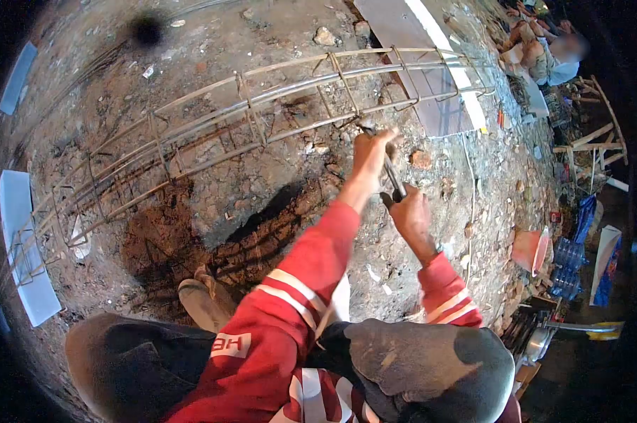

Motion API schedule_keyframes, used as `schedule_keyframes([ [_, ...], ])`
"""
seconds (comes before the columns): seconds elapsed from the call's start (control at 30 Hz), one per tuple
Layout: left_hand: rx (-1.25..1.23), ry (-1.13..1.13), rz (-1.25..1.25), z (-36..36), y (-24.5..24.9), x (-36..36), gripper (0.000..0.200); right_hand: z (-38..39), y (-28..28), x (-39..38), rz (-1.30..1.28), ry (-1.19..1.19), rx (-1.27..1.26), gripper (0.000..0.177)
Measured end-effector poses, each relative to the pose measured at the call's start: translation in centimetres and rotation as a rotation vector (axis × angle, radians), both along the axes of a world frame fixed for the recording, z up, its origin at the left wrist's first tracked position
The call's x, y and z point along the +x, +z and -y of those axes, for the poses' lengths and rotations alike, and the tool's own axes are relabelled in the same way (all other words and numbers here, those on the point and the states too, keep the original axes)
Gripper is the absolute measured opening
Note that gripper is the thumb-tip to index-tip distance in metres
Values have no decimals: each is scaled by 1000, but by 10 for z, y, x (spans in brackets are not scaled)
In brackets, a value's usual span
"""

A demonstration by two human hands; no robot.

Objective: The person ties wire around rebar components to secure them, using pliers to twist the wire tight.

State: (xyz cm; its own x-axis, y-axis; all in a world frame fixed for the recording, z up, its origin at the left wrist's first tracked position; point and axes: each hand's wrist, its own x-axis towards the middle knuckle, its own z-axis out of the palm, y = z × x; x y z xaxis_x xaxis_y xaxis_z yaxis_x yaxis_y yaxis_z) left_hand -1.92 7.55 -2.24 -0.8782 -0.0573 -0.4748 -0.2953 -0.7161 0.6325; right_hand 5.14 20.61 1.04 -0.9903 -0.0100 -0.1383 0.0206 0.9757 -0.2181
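A long rebar cage [255, 106] with rectangular ties lies across the dirt ground. My left hand [372, 156] is closed near the cage's lower bar, around the upper part of a dark metal tool [393, 175]; its fingers are slightly blurred. Lower and to the right, my right hand [410, 215] is wrapped round the tool's lower handle end. The tool's head [366, 129] is beside the lower bar, close to one tie; whether it touches the bar I cannot tell.
A brown board [445, 106] with a white edge lies under the cage's right end. White panels [26, 240] lie at the left. An orange container [530, 250], water bottles [566, 268] and wooden frames [593, 146] are at the right. Another person [537, 56] sits at the upper right.
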Motion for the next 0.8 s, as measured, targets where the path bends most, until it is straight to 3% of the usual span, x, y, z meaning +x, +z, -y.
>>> schedule_keyframes([
  [0.03,258,-215,-234,10,4,4,32,-5,-5,-3,-2,4,0,36],
  [0.07,432,-217,-183,12,11,5,33,-16,-13,-7,176,3,-173,34],
  [0.1,436,-213,-184,11,8,6,33,-26,-16,-10,353,-1,-345,33],
  [0.13,585,-159,-297,8,-2,5,33,-16,29,-22,830,-38,-704,34],
  [0.17,735,-111,-405,2,-14,6,33,-27,39,-36,1284,-191,-1023,35],
  [0.23,811,-132,-537,0,-13,4,35,-31,31,-43,1240,-73,-954,33],
  [0.27,672,-44,-342,-5,-10,3,37,-33,29,-45,1231,-67,-953,33],
  [0.3,530,42,-141,-5,0,5,39,-32,29,-42,1030,34,-803,31],
  [0.33,494,98,-96,-9,6,4,40,-29,27,-37,831,132,-651,30],
  [0.37,494,103,-99,-12,13,1,40,-24,25,-25,831,138,-649,30],
  [0.43,358,285,111,-23,21,-9,41,-6,18,8,-270,148,200,32],
  [0.47,323,348,182,-26,27,-12,40,6,22,15,-525,213,180,32],
  [0.5,324,345,186,-31,19,-18,40,4,21,13,-521,210,183,32],
  [0.57,-135,347,335,-39,1,-23,31,1,15,5,-60,20,104,35],
  [0.6,-302,340,394,-41,-1,-22,30,-16,-10,2,-147,95,55,37],
  [0.63,-303,340,391,-30,6,-13,30,-23,-15,-4,-150,94,53,37],
  [0.7,219,-15,-43,2,12,9,24,-30,-19,-16,186,66,14,33],
  [0.73,418,-154,-193,13,10,12,24,-25,6,-14,503,67,-517,29],
  [0.77,459,-135,-155,12,14,12,25,-18,30,-24,969,-36,-791,31],
  [0.8,615,-117,-244,8,13,10,26,-31,20,-31,1195,-95,-1017,32],
])
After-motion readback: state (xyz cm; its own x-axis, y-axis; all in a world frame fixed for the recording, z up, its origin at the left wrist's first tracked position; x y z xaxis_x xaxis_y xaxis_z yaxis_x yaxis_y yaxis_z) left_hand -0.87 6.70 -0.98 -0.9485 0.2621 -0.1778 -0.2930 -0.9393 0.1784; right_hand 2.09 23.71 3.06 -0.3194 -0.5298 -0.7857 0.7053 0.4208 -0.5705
